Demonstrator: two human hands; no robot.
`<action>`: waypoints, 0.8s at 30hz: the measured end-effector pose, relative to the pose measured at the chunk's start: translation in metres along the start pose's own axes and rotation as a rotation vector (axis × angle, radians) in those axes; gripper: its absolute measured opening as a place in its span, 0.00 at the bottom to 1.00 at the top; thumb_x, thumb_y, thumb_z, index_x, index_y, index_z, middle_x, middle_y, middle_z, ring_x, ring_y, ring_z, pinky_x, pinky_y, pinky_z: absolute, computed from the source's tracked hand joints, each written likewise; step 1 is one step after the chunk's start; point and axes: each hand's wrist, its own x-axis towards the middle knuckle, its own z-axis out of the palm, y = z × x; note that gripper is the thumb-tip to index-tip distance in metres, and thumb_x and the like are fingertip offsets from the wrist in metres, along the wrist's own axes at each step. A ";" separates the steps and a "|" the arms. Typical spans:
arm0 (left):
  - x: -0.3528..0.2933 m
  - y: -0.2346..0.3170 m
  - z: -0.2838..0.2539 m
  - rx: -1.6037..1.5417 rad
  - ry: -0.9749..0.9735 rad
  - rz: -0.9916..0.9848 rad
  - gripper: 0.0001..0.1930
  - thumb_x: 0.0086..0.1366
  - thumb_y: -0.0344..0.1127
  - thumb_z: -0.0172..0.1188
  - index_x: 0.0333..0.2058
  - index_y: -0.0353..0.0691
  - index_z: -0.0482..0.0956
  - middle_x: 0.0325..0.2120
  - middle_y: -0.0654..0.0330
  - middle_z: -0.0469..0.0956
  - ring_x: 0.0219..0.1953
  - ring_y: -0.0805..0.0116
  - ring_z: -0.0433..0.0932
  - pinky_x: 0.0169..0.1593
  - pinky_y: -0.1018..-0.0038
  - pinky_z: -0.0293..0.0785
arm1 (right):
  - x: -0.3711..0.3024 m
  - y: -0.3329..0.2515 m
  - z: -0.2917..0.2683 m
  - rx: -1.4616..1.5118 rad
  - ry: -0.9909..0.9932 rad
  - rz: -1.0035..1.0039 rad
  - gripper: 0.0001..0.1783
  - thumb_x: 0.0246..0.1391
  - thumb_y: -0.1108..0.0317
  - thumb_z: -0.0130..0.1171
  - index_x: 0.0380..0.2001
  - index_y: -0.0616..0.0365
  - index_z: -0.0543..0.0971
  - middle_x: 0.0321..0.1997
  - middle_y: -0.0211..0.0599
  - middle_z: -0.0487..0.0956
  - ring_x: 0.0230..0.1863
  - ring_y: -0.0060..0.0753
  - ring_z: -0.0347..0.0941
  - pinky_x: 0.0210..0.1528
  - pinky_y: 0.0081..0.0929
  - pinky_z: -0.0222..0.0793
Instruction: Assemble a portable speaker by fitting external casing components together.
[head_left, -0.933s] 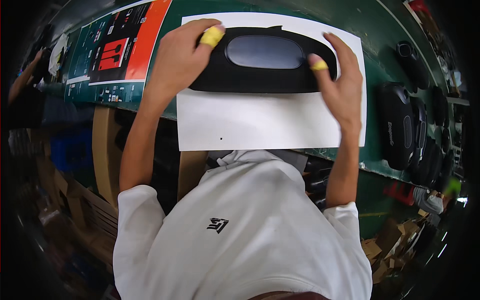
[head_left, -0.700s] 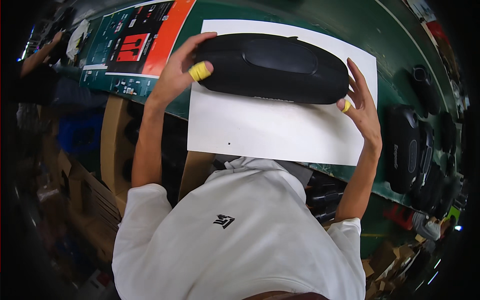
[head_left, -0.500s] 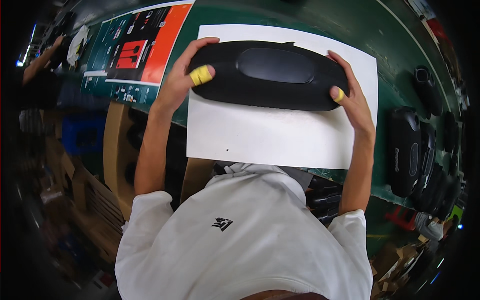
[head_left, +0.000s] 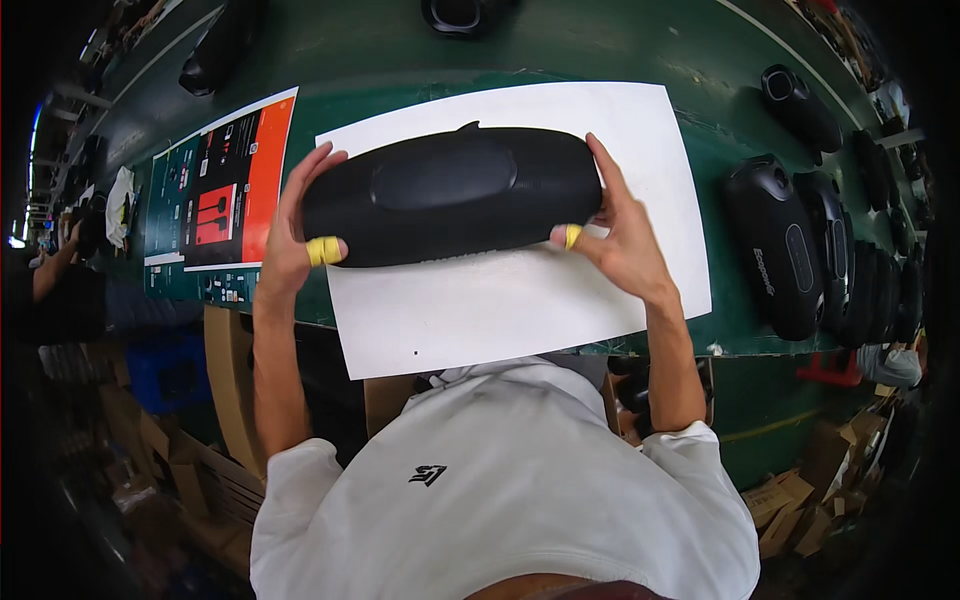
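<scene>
A long black rounded portable speaker point(head_left: 450, 225) lies crosswise between my hands, a smooth oval panel on its upper face and a small tab sticking out of its far edge. My left hand point(head_left: 292, 235) grips its left end, thumb on the near side and fingers round the far side. At the right end my right hand point(head_left: 628, 248) has the same hold, its fingers partly hidden behind the speaker. Yellow tape wraps both thumbs. Beneath is a white sheet point(head_left: 480, 320) with a small dark speck near its front edge. Whether the speaker touches the sheet I cannot tell.
Several similar black speakers point(head_left: 772, 245) stand on the green table point(head_left: 560, 55) at the right, others at its far side. A printed colour sheet point(head_left: 225, 190) lies at left. Cardboard boxes point(head_left: 232, 380) and a blue crate point(head_left: 168, 372) are below left. Another person's arm point(head_left: 50, 270) shows far left.
My view has turned, so the table and sheet sit at another angle. Both hands have shifted the speaker leftward over the white sheet, keeping their grip at its ends.
</scene>
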 end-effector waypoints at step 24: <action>0.118 -0.028 -0.018 0.350 -0.052 -0.978 0.44 0.77 0.75 0.42 0.70 0.41 0.72 0.58 0.48 0.83 0.61 0.54 0.83 0.51 0.48 0.87 | 0.070 -0.012 -0.051 -0.460 0.050 0.141 0.50 0.62 0.28 0.60 0.68 0.63 0.79 0.54 0.64 0.86 0.55 0.59 0.87 0.61 0.42 0.80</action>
